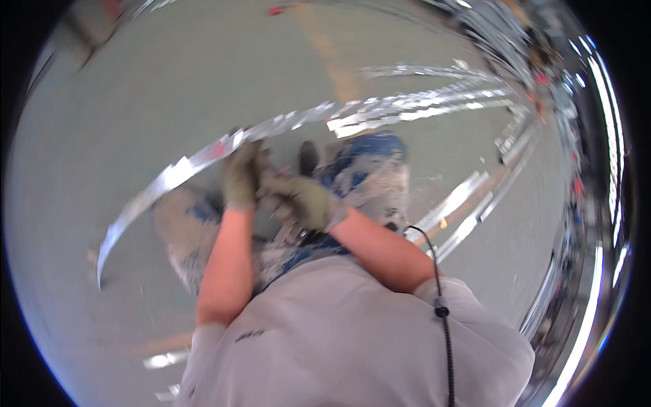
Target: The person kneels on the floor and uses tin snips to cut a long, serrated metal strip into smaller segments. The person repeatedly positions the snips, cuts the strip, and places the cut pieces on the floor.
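Note:
A long, shiny metal strip (180, 173) curves across in front of me, from the left over to the right. Its near side meets the fingertips of my left hand (243, 176), which wears a greenish work glove with grey-brown fingers. Motion smears those fingers, so their grip on the strip cannot be made out. Close beside it, between my knees, my right hand (308, 202) has the same kind of glove. Its fingers curl together toward the left hand; anything inside them is hidden.
I squat on a grey-green floor (190, 81) with a faded orange line (325, 51). More metal strips (434, 108) reach right toward a cluttered pile (502, 41). Other pale strips (451, 203) lie by my right knee. A black cord (444, 339) hangs over my shirt.

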A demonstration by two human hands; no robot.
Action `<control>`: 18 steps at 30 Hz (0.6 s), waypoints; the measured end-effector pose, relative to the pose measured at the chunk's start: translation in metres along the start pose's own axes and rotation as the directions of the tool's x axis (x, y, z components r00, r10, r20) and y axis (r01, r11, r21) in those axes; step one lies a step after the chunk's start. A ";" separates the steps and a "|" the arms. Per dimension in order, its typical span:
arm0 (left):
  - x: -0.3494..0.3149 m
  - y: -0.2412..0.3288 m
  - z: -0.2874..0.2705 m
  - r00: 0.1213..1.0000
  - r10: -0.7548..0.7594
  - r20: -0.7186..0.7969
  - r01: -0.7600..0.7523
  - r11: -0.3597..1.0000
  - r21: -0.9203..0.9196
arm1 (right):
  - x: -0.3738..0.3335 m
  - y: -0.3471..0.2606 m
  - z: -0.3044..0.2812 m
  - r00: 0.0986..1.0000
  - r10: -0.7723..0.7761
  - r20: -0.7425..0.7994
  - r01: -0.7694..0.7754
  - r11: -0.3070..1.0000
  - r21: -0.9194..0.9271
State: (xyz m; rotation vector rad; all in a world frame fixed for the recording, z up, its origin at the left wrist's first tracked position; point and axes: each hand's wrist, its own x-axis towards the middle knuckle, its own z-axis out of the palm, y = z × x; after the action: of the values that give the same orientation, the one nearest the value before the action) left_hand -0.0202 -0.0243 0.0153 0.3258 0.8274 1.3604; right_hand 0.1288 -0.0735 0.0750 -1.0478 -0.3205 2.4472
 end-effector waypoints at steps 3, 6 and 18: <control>0.010 0.002 -0.037 0.996 0.093 -0.003 -0.090 0.957 -0.275 | 0.001 -0.004 0.007 0.998 0.041 -0.048 -0.037 0.997 0.066; 0.008 0.024 -0.025 0.979 0.159 -0.130 -0.189 0.947 -0.262 | -0.003 -0.001 0.001 0.999 0.033 -0.008 -0.033 0.998 0.060; 0.008 0.051 -0.043 0.927 0.320 -0.198 -0.354 0.919 -0.174 | -0.008 0.011 0.010 0.985 0.049 0.166 -0.050 0.999 0.001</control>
State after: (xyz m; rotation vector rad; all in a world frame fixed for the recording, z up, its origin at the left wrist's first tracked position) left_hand -0.0869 -0.0161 0.0169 0.1992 0.7802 1.8038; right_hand 0.1227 -0.0877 0.0828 -0.8613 -0.3448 2.5848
